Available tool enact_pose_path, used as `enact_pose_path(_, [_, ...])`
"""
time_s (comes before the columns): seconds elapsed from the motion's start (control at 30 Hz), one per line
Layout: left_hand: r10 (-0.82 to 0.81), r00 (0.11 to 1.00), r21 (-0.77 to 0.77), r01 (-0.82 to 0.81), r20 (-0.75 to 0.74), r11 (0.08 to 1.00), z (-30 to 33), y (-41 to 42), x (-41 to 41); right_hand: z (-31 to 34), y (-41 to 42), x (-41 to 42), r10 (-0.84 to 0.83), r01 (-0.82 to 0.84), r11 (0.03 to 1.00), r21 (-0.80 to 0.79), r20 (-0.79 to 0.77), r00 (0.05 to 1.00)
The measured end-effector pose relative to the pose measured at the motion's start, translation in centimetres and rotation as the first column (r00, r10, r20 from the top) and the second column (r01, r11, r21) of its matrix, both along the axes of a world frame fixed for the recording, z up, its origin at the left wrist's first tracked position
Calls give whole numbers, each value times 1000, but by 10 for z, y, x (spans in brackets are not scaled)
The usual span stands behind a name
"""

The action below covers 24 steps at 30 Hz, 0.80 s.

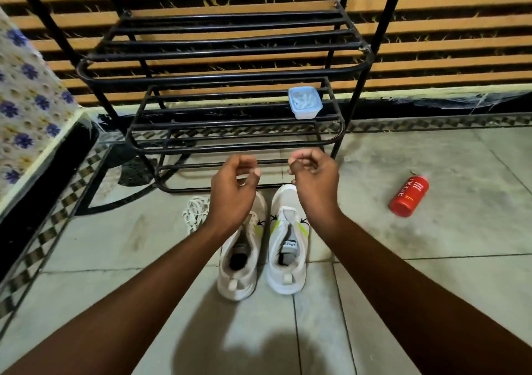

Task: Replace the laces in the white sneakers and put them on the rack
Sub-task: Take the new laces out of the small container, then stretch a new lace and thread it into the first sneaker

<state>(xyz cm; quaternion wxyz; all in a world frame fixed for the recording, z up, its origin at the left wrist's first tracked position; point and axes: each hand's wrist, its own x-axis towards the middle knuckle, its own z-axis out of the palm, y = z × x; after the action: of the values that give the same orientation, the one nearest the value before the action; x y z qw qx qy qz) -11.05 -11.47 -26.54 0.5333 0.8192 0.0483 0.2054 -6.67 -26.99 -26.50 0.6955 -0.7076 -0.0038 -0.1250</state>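
Two white sneakers stand side by side on the tiled floor, toes toward the rack: the left sneaker (240, 259) and the right sneaker (288, 248), both without laces in their eyelets. A bundle of white laces (195, 212) lies on the floor left of them. My left hand (233, 190) hovers above the left sneaker's toe, fingers curled and apart, holding nothing. My right hand (312, 176) hovers above the right sneaker's toe, fingers loosely curled, nothing visible in it. The black metal shoe rack (230, 144) stands just beyond.
A clear plastic box (305, 102) with white laces inside sits on the rack's middle shelf at the right. A red bottle (408, 196) lies on the floor to the right. A floral-covered ledge (28, 110) is at the left. A slatted wall stands behind.
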Motion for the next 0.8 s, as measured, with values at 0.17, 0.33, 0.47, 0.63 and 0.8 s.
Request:
enact_pose_path(0.17, [58,998,-60,-60,-23,996,-16,28,-25,-15,32,-24,91,-92,995,-24,-37,995])
enact_pose_path(0.33, [145,982,-12,-148,-121,989,-57,69,-48,-39,65,-39,216,-222,971,-85,-77,973])
enact_pose_path(0.47, [231,937,114,-207,-263,972,-96,108,-66,-56,85,-48,276,-294,939,-179,-120,954])
enact_pose_path(0.63, [307,860,287,-199,-408,937,-129,139,-82,-71,94,-56,374,-422,823,-380,-197,906])
enact_pose_path(0.8, [223,874,352,-64,-432,934,-144,135,-87,-82,90,-59,463,-488,730,-478,-180,868])
